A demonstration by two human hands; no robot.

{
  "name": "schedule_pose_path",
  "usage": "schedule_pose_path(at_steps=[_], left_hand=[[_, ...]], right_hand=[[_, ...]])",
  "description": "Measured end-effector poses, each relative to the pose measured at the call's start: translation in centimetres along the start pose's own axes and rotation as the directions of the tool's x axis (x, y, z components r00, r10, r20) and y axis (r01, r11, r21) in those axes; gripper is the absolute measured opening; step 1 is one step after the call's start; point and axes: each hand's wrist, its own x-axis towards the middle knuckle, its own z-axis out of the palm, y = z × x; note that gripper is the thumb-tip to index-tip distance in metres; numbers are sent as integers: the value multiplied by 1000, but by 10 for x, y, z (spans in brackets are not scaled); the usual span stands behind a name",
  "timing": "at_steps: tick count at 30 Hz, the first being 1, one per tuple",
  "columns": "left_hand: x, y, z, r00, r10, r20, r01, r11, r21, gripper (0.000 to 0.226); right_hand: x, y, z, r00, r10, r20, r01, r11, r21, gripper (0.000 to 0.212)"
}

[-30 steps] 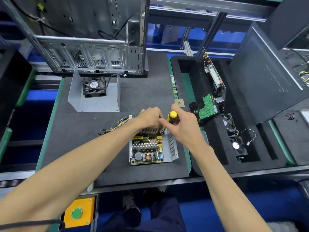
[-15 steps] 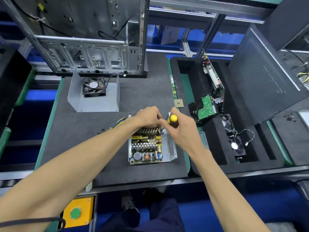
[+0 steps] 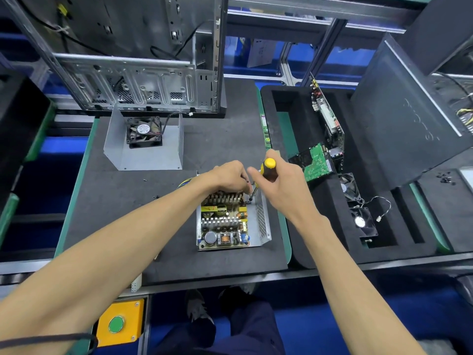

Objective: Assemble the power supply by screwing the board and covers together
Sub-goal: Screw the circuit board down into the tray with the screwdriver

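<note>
While your right hand (image 3: 280, 187) wraps its grip round the black handle of the screwdriver (image 3: 266, 170), the yellow cap stands up above your knuckles and the shaft slants down to the far right corner of the board (image 3: 222, 221). The board lies in its open metal tray (image 3: 262, 221), which sits on the dark mat of the table (image 3: 217, 147), near the front edge and just left of the foam bin (image 3: 286, 139). Your left hand (image 3: 229, 176) hovers over the far edge of the board with its fingers curled close beside the shaft; they seem to steady the tip or a screw, but you cannot tell from this view whether they pinch anything. By the look of it you are on the step of fixing the board into the tray, at that far right corner hole. The folded metal cover (image 3: 144, 152) with the fan (image 3: 144, 131) waits farther back on the mat, well apart, so the covers are not yet on. The next move calls for keeping the shaft in line with the hole, pressing down as you turn, and keeping your left fingers out of the way. Small loose screws lie on the mat to the left.
</note>
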Motion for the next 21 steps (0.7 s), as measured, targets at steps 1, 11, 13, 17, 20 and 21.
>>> schedule_pose_path(at_steps=[1,11,13,17,20,21], left_hand=[[0,1,1,1000,-9,-7,9,999,31,29],[6,3,9,995,-85,-59,93,984,155,33],[7,3,9,996,-77,-50,85,982,171,29],[6,5,11,995,-65,-71,80,968,239,23],[7,5,11,996,-67,-66,82,965,249,25],[7,5,11,996,-66,-64,80,965,248,24]], right_hand=[[0,1,1,1000,11,7,-11,1000,6,41],[-6,7,9,998,59,24,-58,998,-12,49],[-6,7,8,998,50,36,-49,999,-24,47],[-5,7,7,998,56,39,-56,998,-11,44],[-5,6,7,998,46,53,-45,999,-15,44],[-5,6,7,998,37,60,-36,999,-18,44]])
